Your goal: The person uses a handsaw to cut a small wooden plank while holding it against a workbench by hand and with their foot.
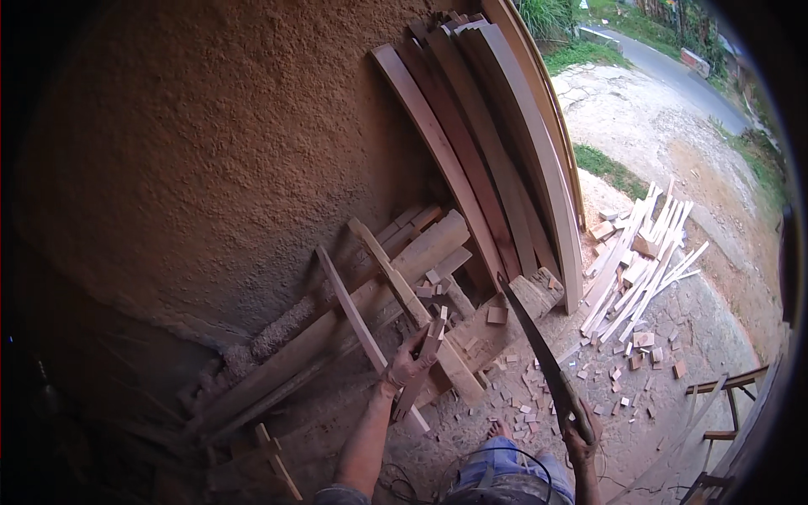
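Facing a rough brown wall (194, 151) at far left, shadowed toward the bottom, with heavy beams (295, 387) lying slantwise along its base and little room for stepping on that side. Next rightward, bending over a thin pale strip (352, 313), with its upper end sticking out past the beams. Holding a short reddish-brown wooden piece (433, 343) in the left hand (406, 367), with fingers curled closed around it and both ends showing, just beside the edge of a slanting plank (454, 358); impossible to tell any contact between the two. Looking ahead, near the middle, to tall boards (505, 143) leaning side by side against the wall. Standing barefoot in blue trousers (513, 463) at the lower edge. Gripping a handsaw (543, 352) in the right hand (582, 433), with fingers wrapped tight around the handle; aiming the blade up and leftward, with the tip near the end of a thick timber (543, 286), apart from the held piece. Farther right, meeting wood scraps (643, 339) underfoot, then a heap of pale sticks (648, 261), with wider room opening beyond onto a sunlit yard (640, 126). Bordering that side, low down, with a dark wooden frame (720, 435).
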`<state>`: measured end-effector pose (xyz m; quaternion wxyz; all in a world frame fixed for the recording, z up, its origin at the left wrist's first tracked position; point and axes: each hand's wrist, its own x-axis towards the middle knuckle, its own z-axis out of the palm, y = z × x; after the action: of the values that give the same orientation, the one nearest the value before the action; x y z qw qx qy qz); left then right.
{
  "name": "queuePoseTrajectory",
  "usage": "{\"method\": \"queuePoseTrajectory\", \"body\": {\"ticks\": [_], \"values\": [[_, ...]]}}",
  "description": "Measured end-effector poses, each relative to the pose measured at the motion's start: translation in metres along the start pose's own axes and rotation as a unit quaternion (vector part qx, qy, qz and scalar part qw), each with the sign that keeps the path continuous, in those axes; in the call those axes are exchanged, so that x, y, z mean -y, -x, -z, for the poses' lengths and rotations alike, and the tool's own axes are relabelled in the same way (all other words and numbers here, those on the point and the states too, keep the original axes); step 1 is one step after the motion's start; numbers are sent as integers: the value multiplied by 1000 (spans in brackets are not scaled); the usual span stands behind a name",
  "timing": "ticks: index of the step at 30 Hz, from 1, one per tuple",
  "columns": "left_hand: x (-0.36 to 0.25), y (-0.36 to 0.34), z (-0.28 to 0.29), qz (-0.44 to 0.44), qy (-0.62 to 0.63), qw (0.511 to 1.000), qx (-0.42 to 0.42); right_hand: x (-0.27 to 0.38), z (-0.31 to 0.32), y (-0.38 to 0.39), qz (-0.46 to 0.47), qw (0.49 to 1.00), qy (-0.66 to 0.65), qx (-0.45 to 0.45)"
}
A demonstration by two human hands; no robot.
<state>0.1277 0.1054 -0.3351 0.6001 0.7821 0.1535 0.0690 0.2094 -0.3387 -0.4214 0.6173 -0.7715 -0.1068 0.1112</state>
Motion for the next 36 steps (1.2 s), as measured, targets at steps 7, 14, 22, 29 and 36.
{"method": "queuePoseTrajectory", "body": {"ticks": [7,14,22,29,36], "values": [[-13,1,-3,-3,-30,1000,-5,20,11,-12,-7,999,1,45],[3,-10,-2,49,-301,948,-89,18,17,-14,6,996,-15,91],[111,-20,-11,122,-383,891,-213,56,19,-22,-70,993,-3,91],[121,-45,-29,206,-307,886,-279,88,-6,-22,97,987,85,95],[127,-47,-25,228,-407,821,-330,97,-57,-37,102,971,45,212]]}}
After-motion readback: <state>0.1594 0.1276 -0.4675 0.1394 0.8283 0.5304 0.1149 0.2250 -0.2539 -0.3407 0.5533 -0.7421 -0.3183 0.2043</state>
